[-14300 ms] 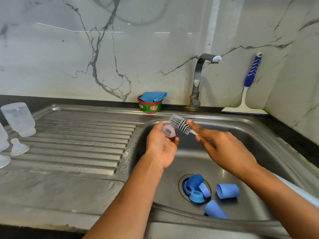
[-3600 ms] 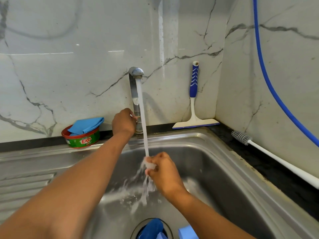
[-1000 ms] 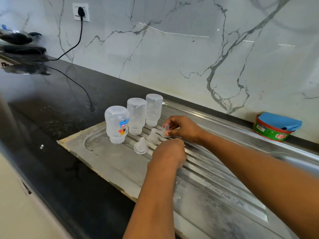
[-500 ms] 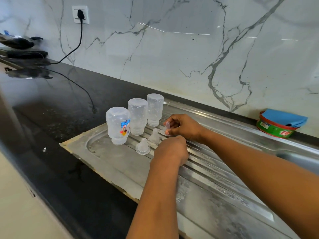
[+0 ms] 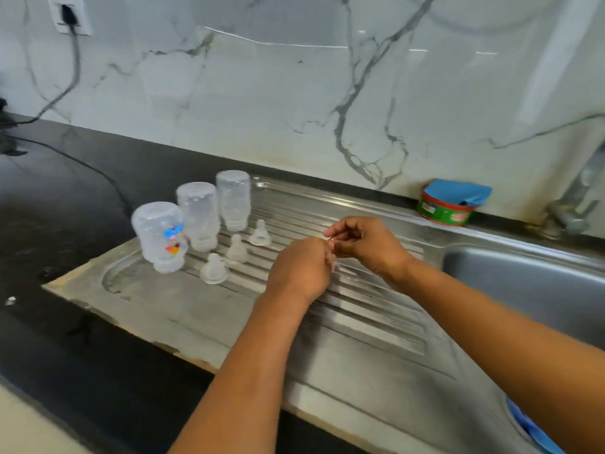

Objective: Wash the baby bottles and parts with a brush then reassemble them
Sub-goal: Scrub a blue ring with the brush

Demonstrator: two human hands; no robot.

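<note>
Nearest nipple (image 5: 260,233) on drainboard (image 5: 360,316), left of right hand (image 5: 366,247), apart.

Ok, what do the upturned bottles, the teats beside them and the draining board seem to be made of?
The bottles: probably clear plastic, with faintly frosted, see-through walls. The teats: likely silicone, milky and translucent, though the look alone can't settle it. The draining board: stainless steel, brushed grey with ridges and dull reflections.
</note>
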